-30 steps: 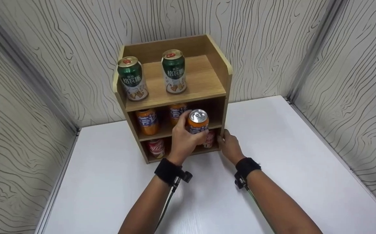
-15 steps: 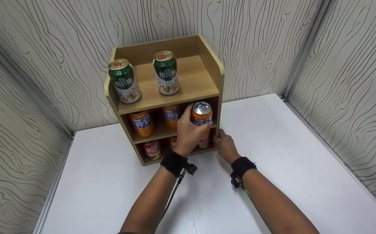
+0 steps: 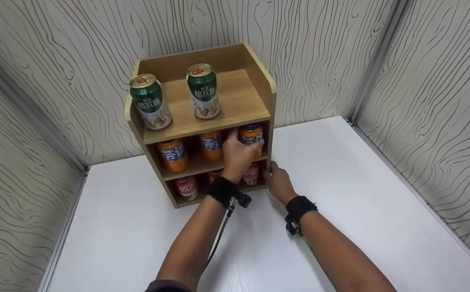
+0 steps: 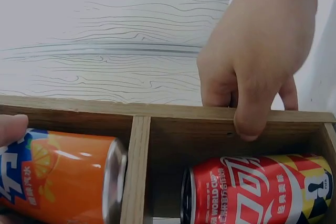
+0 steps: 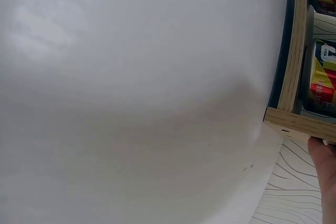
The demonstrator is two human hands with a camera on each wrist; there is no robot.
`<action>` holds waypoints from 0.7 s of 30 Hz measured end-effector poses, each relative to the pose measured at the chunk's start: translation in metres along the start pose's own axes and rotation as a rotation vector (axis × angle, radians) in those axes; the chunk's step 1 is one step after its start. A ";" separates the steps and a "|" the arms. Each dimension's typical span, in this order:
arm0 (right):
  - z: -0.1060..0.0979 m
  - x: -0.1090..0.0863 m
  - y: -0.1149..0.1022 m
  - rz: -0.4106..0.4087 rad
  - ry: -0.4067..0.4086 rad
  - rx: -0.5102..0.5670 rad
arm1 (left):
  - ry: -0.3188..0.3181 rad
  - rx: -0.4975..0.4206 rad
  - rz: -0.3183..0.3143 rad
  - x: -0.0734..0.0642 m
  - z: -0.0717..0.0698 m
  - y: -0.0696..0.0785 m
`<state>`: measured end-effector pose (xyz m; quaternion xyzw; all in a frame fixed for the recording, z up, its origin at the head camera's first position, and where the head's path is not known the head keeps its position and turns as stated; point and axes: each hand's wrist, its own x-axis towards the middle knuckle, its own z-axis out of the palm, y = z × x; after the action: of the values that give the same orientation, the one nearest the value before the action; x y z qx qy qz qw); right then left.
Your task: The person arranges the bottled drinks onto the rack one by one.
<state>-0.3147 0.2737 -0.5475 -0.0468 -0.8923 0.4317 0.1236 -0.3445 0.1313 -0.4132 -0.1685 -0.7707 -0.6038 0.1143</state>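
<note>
My left hand [image 3: 237,156] grips an orange soda can [image 3: 251,136] upright in the right part of the middle shelf, its thumb across the front. In the left wrist view that orange can [image 4: 73,171] lies close to the shelf board, one thumb tip showing at the left edge. My right hand [image 3: 280,183] holds the lower right side panel of the wooden rack [image 3: 239,91], thumb over the front edge and fingers outside. Two more orange cans, one at the left [image 3: 173,155] and one in the middle [image 3: 211,146], share the shelf.
Two green-and-white cans, one left [image 3: 150,101] and one central [image 3: 203,91], stand on the top board. Red cans, including one at the right [image 3: 251,174], fill the bottom shelf. The rack stands on a white table [image 3: 320,162] near the patterned back wall [image 3: 300,52].
My left hand has carried the orange can rightward and back from in front of the rack into the middle shelf. The right hand keeps its hold on the side panel; the head view has shifted slightly.
</note>
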 end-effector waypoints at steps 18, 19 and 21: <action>0.002 0.000 0.000 -0.027 0.007 -0.055 | -0.036 0.012 -0.090 0.012 0.006 -0.009; 0.002 0.001 0.000 -0.030 0.011 -0.054 | -0.040 0.024 -0.081 0.012 0.006 -0.010; 0.001 0.001 0.001 -0.032 0.019 -0.047 | -0.043 0.045 -0.060 0.012 0.007 -0.012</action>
<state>-0.3156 0.2737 -0.5484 -0.0396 -0.9015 0.4082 0.1379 -0.3603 0.1367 -0.4204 -0.1557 -0.7910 -0.5858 0.0831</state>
